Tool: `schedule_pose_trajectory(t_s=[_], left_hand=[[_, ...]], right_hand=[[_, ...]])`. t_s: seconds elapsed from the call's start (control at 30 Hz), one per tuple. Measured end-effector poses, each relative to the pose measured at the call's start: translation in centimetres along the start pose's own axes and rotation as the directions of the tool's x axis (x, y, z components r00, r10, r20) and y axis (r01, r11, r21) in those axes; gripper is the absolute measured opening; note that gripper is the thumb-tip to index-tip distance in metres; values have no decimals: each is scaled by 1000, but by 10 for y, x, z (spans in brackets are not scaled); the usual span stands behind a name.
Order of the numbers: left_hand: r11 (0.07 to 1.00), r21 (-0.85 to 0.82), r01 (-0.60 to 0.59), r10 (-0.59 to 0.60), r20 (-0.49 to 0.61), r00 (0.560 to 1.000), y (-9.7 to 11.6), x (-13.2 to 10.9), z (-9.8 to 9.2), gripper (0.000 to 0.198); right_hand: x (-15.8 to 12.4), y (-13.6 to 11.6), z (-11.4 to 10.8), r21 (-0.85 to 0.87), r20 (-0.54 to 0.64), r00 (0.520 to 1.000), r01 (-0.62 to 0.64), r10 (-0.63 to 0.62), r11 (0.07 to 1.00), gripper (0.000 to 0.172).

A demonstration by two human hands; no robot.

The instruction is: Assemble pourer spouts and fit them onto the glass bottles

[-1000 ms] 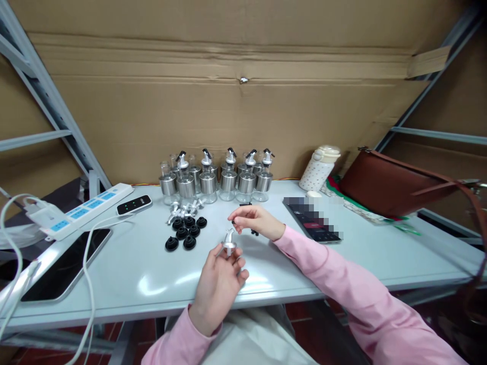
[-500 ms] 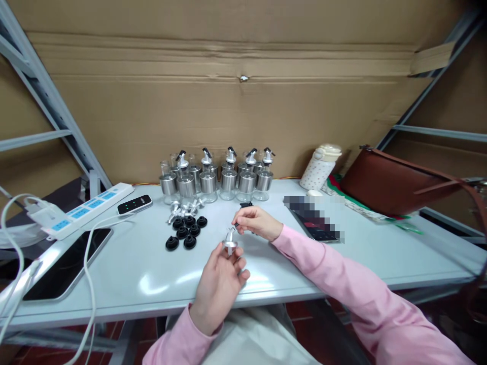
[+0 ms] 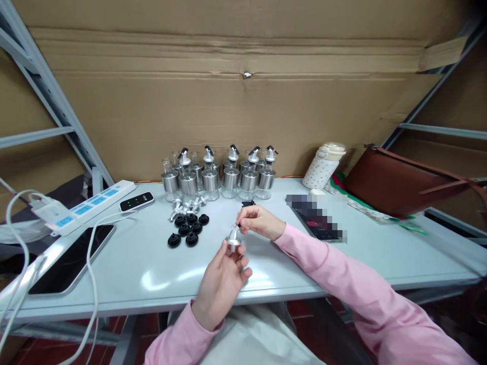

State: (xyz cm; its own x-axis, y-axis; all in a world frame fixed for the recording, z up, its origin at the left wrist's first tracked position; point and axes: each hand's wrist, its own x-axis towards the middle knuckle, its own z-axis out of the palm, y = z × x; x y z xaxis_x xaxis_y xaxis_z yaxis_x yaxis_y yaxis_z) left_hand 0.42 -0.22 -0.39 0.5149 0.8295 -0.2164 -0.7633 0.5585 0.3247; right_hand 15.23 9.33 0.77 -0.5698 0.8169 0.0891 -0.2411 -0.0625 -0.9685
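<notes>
Between the fingertips of my left hand (image 3: 222, 284) is a silver pour spout (image 3: 233, 239), held upright by its round base. My right hand (image 3: 261, 222) pinches a small black flap (image 3: 238, 225) against the top of that spout; the fingers hide most of the flap. Left of my hands lie several black ribbed stoppers (image 3: 184, 230), with a heap of loose silver spouts (image 3: 187, 207) just behind them. More black flaps (image 3: 248, 203) lie behind my right hand, which partly covers them.
Glass bottles with steel bands (image 3: 210, 180) stand along the back, several with spouts fitted. At left are a power strip (image 3: 85, 208), a small black device (image 3: 137, 202), a phone (image 3: 72, 261) and white cables. A speckled flask (image 3: 323, 166) and a brown bag (image 3: 403, 185) stand at right.
My right hand has brought the black flap down onto the spout's tip, where a small gap showed before. The left hand keeps its hold. The whole view has shifted slightly.
</notes>
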Motion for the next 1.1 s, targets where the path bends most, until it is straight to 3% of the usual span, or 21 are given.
schedule_pose_trajectory(t_s=[0.4,0.6,0.73,0.87,0.97,1.1], left_hand=[[999,32,-8,7,40,999,-2,-1,-4,22],[1000,24,-8,7,44,999,-3,0,-4,20],[1000,21,8,-8,41,999,-3,0,-2,18],[999,-46,14,-17,-60,998,0,-1,0,18],[996,-88,9,-18,-102,995,2,-1,0,18],[994,-106,8,-19,-100,995,2,0,0,17]], right_hand=[[-3,1,4,161,73,995,-75,63,984,28],[-6,-1,9,135,236,952,-234,198,963,44],[-6,-1,12,110,167,975,-167,147,980,38],[4,-2,13,149,70,990,-131,122,980,34],[22,-4,16,193,-14,982,-180,186,965,29],[51,-2,22,168,-17,950,-306,313,937,30]])
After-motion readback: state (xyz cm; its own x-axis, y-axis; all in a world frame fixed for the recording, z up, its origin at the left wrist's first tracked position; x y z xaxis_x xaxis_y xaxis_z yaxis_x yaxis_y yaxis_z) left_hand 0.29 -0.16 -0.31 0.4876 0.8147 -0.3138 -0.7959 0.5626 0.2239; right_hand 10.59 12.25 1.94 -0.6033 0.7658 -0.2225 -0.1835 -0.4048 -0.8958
